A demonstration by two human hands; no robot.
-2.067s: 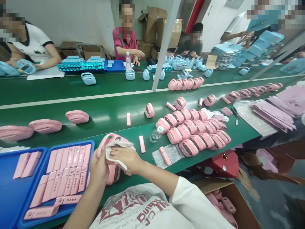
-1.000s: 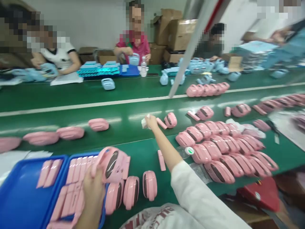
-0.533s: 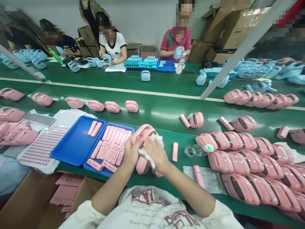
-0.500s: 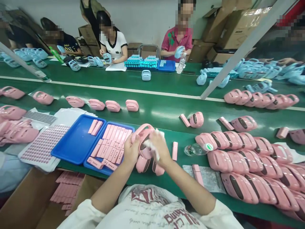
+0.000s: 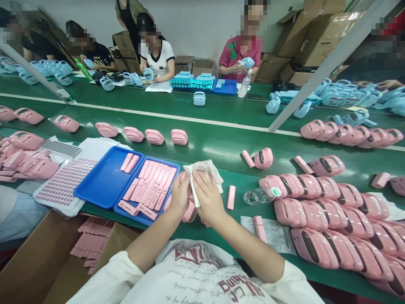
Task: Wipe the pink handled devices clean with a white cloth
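A white cloth (image 5: 215, 174) is spread between my hands, over a pink casing that it mostly hides. My left hand (image 5: 181, 192) is closed round the casing's left side. My right hand (image 5: 205, 196) presses the cloth from the right with its fingers together. Under my hands, other pink casings (image 5: 189, 212) lie on the green table, partly covered. A pink stick-shaped part (image 5: 231, 197) lies to the right of my right hand. On my left, a blue tray (image 5: 117, 212) holds rows of similar pink parts.
Left stand another blue tray (image 5: 79, 195) and a sheet of small pink pieces (image 5: 65, 179). A clear bottle (image 5: 257, 196) lies right, beside rows of pink casings (image 5: 316, 215). An open carton (image 5: 41, 253) stands below left. People work across the table.
The cloth, bunched before, is now spread over the casing and hides it. My right hand has moved slightly left and lies flatter on it. The whole view has shifted a little.
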